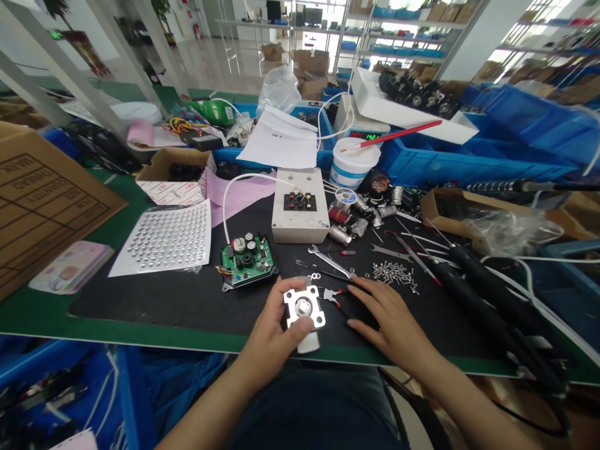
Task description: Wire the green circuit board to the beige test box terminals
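Note:
My left hand (pixel 276 328) grips a square silver metal part (pixel 304 306) with round corner holes and a central hub, the thumb on its lower edge. A white piece (pixel 308 342) shows just below the part. To its right, my right hand (pixel 387 315) rests low over the black mat with fingers apart, beside small pliers (pixel 332 295) whose handles reach toward the fingers. Nothing shows in its grasp. An open-ended wrench (pixel 330 260) lies just beyond the fingertips. A green circuit board (pixel 247 259) sits left of the part.
A beige box with black terminals (pixel 300 219) stands at the back middle. Loose screws (pixel 396 275), metal cylinders (pixel 359 228) and black-handled tools (pixel 487 300) lie on the right. A sheet of round stickers (pixel 164 240) lies left. Behind are a white tub (pixel 355 164) and blue bins (pixel 469 164).

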Motion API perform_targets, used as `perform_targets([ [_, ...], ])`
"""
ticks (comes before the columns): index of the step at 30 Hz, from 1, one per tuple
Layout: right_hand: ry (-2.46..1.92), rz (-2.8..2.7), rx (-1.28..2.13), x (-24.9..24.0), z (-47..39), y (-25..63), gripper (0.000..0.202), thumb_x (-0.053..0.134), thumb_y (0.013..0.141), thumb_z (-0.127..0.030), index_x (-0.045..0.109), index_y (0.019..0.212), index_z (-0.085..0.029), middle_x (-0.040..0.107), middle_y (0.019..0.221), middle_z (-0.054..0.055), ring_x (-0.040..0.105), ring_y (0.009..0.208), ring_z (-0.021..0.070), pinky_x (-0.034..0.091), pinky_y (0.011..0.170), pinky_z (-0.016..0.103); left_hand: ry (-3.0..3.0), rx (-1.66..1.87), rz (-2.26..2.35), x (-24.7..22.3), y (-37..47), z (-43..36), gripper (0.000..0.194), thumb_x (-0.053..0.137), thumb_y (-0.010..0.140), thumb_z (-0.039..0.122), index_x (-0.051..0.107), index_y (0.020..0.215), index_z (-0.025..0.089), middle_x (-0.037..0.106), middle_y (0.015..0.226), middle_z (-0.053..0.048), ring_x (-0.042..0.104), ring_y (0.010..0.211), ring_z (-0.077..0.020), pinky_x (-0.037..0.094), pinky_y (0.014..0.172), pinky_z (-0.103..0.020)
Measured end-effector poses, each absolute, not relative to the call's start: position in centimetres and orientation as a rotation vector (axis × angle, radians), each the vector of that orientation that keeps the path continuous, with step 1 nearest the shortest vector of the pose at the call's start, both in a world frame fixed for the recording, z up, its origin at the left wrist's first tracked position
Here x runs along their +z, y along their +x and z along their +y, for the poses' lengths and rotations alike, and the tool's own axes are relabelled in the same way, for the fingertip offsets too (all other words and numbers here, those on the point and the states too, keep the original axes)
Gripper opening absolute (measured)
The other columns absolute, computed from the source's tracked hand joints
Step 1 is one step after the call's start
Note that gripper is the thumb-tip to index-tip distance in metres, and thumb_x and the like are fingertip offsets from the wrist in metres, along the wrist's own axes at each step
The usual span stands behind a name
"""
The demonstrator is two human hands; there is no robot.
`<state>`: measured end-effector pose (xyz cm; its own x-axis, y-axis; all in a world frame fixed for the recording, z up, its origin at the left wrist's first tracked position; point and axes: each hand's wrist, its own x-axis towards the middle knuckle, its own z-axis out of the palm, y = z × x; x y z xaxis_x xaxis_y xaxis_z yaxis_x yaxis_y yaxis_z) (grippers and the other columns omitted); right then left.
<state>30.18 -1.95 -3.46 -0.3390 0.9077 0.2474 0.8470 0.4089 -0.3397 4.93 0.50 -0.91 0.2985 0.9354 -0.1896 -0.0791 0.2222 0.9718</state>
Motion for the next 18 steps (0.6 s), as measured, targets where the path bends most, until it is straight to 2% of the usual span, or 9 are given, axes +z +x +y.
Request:
perform_targets([
  [2,-1.535,-2.291,0.154,-4.1,-2.4,30.7,0.044,0.055,0.094,-0.042,0.052,0.132,-0.022,0.051,0.136,0.013,0.05,0.123,0.0323,0.042,0.101,0.057,1.257,0.886,1.02,-1.5,4.3,0.5,0.069,0.079,0.066,0.048,0.051,0.123,0.024,0.062,0.119,-0.011,0.064,0.1,-0.0269,0.053,0.082,-0.036],
  [4,-1.535,-2.291,0.124,-4.4,-2.4,30.8,0.045,0.053,0.094,-0.045,0.052,0.132,-0.022,0.052,0.136,0.014,0.051,0.122,0.0325,0.042,0.1,0.056,1.382,0.878,1.065,-2.0,3.9,0.5,0.074,0.083,0.062,0.041,0.051,0.126,0.025,0.06,0.126,-0.012,0.061,0.108,-0.0303,0.052,0.088,-0.041],
  [9,-1.586,-2.236,0.052,-4.7,-2.0,31.1,0.043,0.049,0.095,-0.044,0.052,0.13,-0.02,0.055,0.131,0.014,0.053,0.117,0.033,0.041,0.099,0.056,1.403,0.92,1.114,-2.6,4.4,0.5,0.063,0.079,0.068,0.033,0.054,0.125,0.025,0.063,0.123,-0.011,0.06,0.113,-0.0304,0.049,0.096,-0.045],
  [12,-1.574,-2.139,0.041,-4.1,-2.0,30.6,0.046,0.048,0.096,-0.044,0.048,0.134,-0.02,0.049,0.137,0.015,0.047,0.124,0.0353,0.036,0.103,0.06,1.365,0.936,1.092,-2.7,5.1,0.4,0.061,0.078,0.07,0.035,0.053,0.125,0.025,0.063,0.122,-0.01,0.061,0.111,-0.0293,0.049,0.097,-0.046],
  [16,-1.368,-2.078,0.5,-3.0,-1.5,27.3,0.064,0.058,0.091,-0.043,0.031,0.145,-0.023,0.041,0.144,0.013,0.041,0.131,0.0323,0.041,0.105,0.053,1.424,0.94,1.102,-2.7,4.7,0.2,0.059,0.075,0.073,0.042,0.053,0.125,0.025,0.064,0.121,-0.01,0.062,0.109,-0.028,0.05,0.096,-0.044],
  [18,-1.26,-1.985,0.716,-2.9,-1.1,24.6,0.068,0.064,0.088,-0.04,0.03,0.145,-0.024,0.043,0.143,0.013,0.043,0.13,0.0315,0.043,0.105,0.051,1.505,0.953,1.126,-2.2,4.2,0.2,0.059,0.072,0.074,0.048,0.053,0.125,0.025,0.063,0.122,-0.01,0.061,0.11,-0.0281,0.05,0.096,-0.044],
])
